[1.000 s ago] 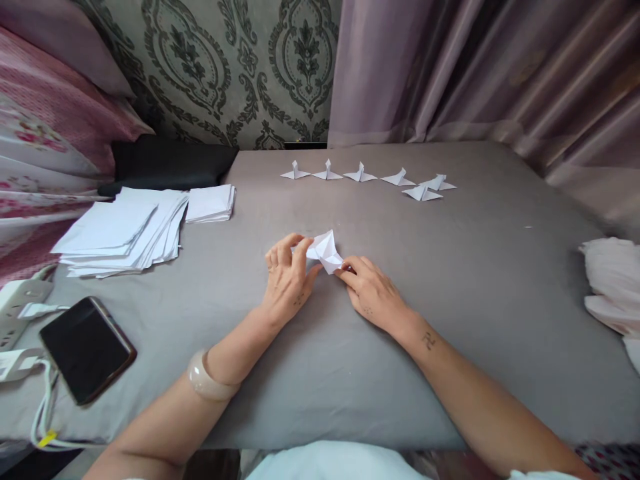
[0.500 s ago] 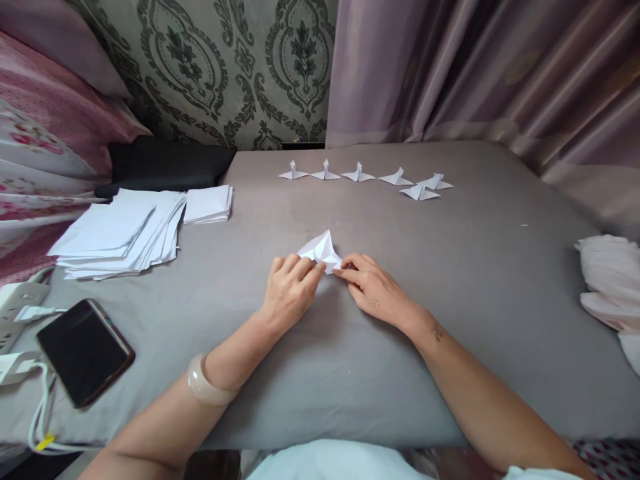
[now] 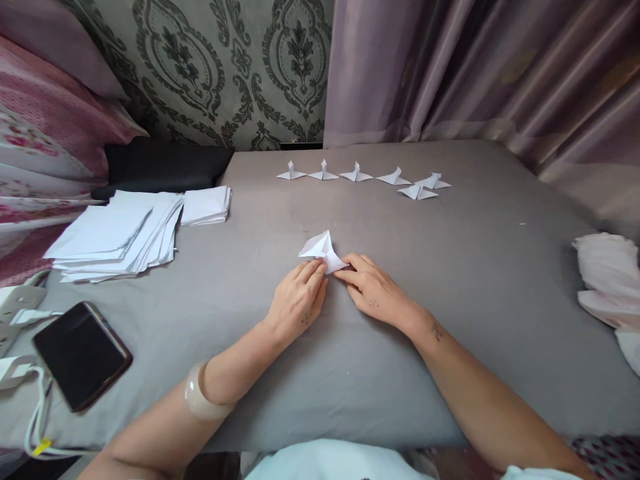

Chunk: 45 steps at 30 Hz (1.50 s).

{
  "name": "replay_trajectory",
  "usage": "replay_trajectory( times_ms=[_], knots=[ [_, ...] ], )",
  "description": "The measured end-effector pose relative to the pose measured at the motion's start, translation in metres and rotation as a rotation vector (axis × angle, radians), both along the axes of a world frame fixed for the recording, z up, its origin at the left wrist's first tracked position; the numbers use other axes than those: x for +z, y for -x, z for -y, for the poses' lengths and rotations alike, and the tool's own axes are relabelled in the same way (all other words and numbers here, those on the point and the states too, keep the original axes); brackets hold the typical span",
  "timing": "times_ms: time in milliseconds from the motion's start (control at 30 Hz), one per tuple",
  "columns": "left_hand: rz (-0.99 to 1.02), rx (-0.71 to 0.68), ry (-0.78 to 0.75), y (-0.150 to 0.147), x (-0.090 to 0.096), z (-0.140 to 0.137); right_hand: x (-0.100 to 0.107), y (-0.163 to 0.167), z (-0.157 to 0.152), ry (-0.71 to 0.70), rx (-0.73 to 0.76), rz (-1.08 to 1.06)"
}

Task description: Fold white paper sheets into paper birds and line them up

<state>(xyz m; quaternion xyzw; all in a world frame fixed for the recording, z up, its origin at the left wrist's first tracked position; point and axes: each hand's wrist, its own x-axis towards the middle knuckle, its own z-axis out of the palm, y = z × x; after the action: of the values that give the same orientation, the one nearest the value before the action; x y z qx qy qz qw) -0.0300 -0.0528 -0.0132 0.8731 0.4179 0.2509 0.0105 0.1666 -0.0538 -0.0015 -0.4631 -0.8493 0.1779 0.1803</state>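
A partly folded sheet of white paper lies at the middle of the grey-covered table, with one pointed flap standing up at its far side. My left hand is at the near left edge of the paper, fingers together and pressed on it. On the right corner, my right hand pinches the paper between thumb and fingertips. The left fingers cover part of the near edge. Beyond my hands, several folded paper birds stand in a row, with one bird nearer than the rest.
Stacks of white paper and smaller paper pieces lie at the left, before a black case. A phone, cables and a power strip sit at the near left. White cloth lies at the right edge.
My left hand has turned and slid slightly nearer me along the paper's edge, uncovering its left tip. My right hand stays at the right corner.
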Motion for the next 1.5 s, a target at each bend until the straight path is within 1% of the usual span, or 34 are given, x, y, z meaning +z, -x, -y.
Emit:
replay_trajectory(
  times_ms=[67,233,467,600,733,833,933,1100,1200,1333,1367,1433,1500],
  knots=[
    [-0.006,-0.043,0.012,0.000,-0.002,0.000,0.002,0.000,0.001,0.013,0.001,0.007],
    [-0.060,-0.084,0.035,0.001,-0.005,-0.001,0.007,-0.002,0.002,0.034,0.005,0.004],
    [-0.107,-0.193,0.019,0.002,0.004,-0.006,0.012,-0.019,-0.004,0.121,-0.023,-0.024],
    [-0.138,-0.215,0.082,0.002,0.007,-0.009,0.017,-0.026,-0.008,0.197,-0.056,-0.072],
    [-0.186,-0.186,0.135,0.001,0.005,-0.013,0.017,-0.027,-0.010,0.218,-0.136,-0.122],
    [-0.202,-0.161,0.142,-0.001,0.004,-0.016,0.011,-0.022,-0.012,0.208,-0.250,-0.164],
    [-0.197,-0.161,0.124,-0.002,0.004,-0.016,0.003,-0.013,-0.013,0.199,-0.365,-0.192],
    [-0.102,-0.167,0.040,0.001,-0.001,-0.014,-0.006,0.000,-0.011,0.164,-0.439,-0.194],
    [-0.050,-0.145,-0.010,0.003,-0.005,-0.014,-0.011,0.004,-0.011,0.141,-0.441,-0.226],
    [-0.011,-0.091,-0.079,0.005,-0.004,-0.014,-0.013,0.007,-0.010,0.084,-0.377,-0.263],
    [0.014,-0.050,-0.121,0.005,-0.002,-0.014,-0.013,0.007,-0.009,0.054,-0.360,-0.262],
    [0.088,0.092,-0.235,0.007,0.001,-0.014,-0.011,0.008,-0.008,-0.047,-0.334,-0.245],
    [0.129,0.239,-0.324,0.010,0.003,-0.014,-0.009,0.009,-0.006,-0.208,-0.316,-0.192]
  ],
)
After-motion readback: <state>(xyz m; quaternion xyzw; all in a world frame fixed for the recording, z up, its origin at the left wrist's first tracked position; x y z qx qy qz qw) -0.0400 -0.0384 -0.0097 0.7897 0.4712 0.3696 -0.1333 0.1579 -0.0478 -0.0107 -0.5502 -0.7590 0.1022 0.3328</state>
